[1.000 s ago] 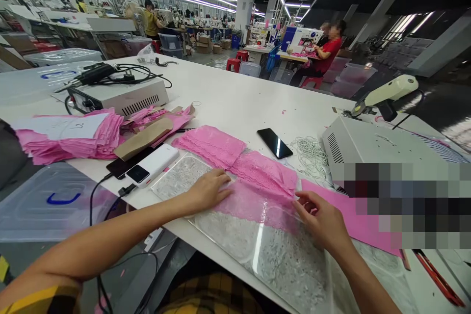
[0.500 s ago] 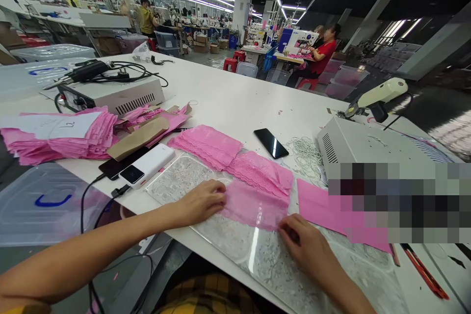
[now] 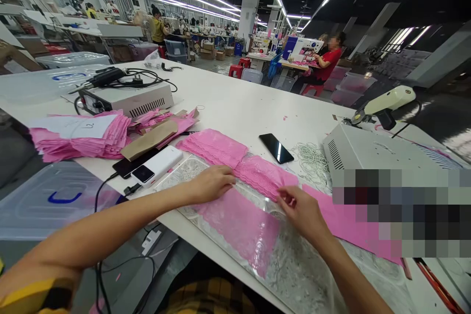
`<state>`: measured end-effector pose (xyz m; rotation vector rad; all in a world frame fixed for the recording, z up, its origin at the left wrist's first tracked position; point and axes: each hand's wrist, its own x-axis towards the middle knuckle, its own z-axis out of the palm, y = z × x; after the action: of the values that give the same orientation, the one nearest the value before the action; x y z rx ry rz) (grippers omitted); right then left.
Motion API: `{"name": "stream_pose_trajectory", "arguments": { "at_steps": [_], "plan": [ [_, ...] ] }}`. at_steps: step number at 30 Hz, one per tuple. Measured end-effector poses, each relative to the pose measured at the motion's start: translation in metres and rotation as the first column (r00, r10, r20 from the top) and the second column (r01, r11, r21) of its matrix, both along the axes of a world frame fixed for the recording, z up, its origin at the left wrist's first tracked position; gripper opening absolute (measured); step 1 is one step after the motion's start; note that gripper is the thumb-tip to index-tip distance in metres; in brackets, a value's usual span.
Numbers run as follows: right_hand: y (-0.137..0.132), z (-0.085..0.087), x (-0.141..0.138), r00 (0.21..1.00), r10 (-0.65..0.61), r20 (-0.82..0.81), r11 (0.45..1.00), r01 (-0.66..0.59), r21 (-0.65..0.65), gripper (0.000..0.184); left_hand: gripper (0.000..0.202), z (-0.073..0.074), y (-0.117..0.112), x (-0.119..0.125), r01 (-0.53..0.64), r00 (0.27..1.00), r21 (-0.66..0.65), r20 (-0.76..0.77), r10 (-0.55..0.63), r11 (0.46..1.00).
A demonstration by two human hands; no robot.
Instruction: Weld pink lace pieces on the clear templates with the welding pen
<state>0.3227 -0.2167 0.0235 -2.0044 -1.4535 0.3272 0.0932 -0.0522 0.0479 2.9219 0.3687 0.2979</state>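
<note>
White table (image 3: 228,93) is being crowded w/ gear: power bank (image 3: 162,162) left of pink lace stack (image 3: 215,147), phone (image 3: 275,148) & tangled string (image 3: 312,159) just behind. Stack's near edge is being fingered by R hand (image 3: 300,208); L hand (image 3: 211,184) is being held apart, nearby; grips can't be told. Loose pink piece (image 3: 239,223) is being supported flat, nearer, by glossy board (image 3: 298,265).

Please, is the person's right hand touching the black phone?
Apart. The head view shows pink lace and white tabletop between the right hand and the black phone.
</note>
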Motion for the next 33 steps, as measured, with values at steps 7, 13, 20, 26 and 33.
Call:
{"name": "stream_pose_trajectory", "arguments": {
  "at_steps": [7,13,20,26,33],
  "plan": [
    [0.04,-0.014,0.02,0.995,-0.09,0.041,0.992,0.086,0.096,0.027,0.014,-0.01,0.013,0.071,-0.07,0.997,0.038,-0.012,0.07,0.997],
    [0.029,-0.018,0.032,0.994,-0.086,-0.06,0.987,0.094,0.131,0.033,0.017,-0.019,0.015,0.075,-0.14,0.99,0.048,-0.009,0.14,0.989],
    [0.019,-0.016,0.033,0.984,-0.066,-0.164,0.989,0.087,0.122,0.031,0.011,-0.023,0.028,0.078,-0.155,0.988,0.045,-0.023,0.156,0.987],
    [0.019,-0.008,0.037,0.951,-0.084,-0.296,0.989,0.117,0.096,0.039,0.025,-0.023,0.016,0.079,-0.052,0.998,0.008,0.036,0.052,0.999],
    [0.013,-0.001,0.036,0.937,-0.057,-0.343,0.988,0.102,0.114,0.04,0.015,-0.032,0.005,0.093,-0.05,0.989,0.02,0.138,0.046,0.999]
  ]
}}
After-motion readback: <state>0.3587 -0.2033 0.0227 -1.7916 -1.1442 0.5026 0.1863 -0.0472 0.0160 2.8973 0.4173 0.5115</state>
